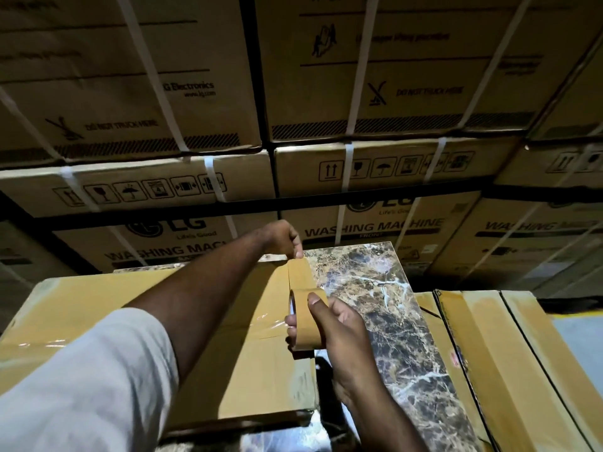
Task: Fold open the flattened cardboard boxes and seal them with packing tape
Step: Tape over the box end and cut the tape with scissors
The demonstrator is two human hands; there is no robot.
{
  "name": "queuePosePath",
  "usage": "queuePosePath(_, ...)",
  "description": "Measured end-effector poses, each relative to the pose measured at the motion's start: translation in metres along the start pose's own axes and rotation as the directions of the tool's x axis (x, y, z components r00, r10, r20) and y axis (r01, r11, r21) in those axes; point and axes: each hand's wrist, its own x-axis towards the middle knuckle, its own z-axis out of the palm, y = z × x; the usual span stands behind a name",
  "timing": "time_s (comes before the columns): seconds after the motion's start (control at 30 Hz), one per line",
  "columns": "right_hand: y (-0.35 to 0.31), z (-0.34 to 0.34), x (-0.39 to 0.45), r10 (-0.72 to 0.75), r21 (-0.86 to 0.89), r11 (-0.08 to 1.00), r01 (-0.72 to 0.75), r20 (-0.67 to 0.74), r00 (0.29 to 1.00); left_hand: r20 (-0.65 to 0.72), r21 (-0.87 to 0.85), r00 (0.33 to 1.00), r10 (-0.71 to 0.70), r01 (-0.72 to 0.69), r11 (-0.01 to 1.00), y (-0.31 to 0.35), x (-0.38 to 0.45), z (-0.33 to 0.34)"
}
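A brown cardboard box [228,337] lies on a marble-patterned table [391,305], with shiny tape across its top. My right hand [339,324] grips a roll of brown packing tape [306,321] over the box's right edge. A strip of tape [298,272] runs from the roll away to the box's far right corner. There my left hand [284,238] pinches the strip's free end, its arm reaching across the box.
Taped brown boxes [489,353] lie to the right of the table. Strapped washing-machine cartons [375,158] are stacked high in a wall right behind the table. A bit of pale floor [580,340] shows at the far right.
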Motion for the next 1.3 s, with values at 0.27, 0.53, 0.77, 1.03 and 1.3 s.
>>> queuePosePath(0.27, 0.011, 0.001, -0.005, -0.025, 0.006, 1.000, 0.025, -0.016, 1.000, -0.011, -0.011, 0.995, -0.099, 0.098, 0.995, -0.016, -0.010, 0.015)
queuePosePath(0.53, 0.032, 0.005, -0.008, -0.364, -0.378, 0.884, 0.275, -0.186, 0.913, -0.085, -0.191, 0.996, -0.011, -0.006, 0.982, -0.025, -0.073, 0.046)
queuePosePath(0.77, 0.042, 0.005, -0.036, -0.322, -0.358, 0.895, 0.265, -0.109, 0.940, -0.154, -0.135, 0.988, -0.013, -0.007, 0.991, -0.046, -0.049, 0.062)
queuePosePath(1.03, 0.069, -0.007, -0.131, -0.183, -0.291, 0.951, 0.106, -0.251, 0.951, -0.183, -0.169, 0.983, -0.009, -0.023, 0.985, -0.065, -0.017, 0.072)
queuePosePath(1.3, 0.129, -0.004, -0.121, -0.024, -0.230, 0.970, -0.075, -0.401, 0.916, -0.358, 0.274, 0.894, 0.271, -0.177, 0.945, -0.020, -0.096, 0.081)
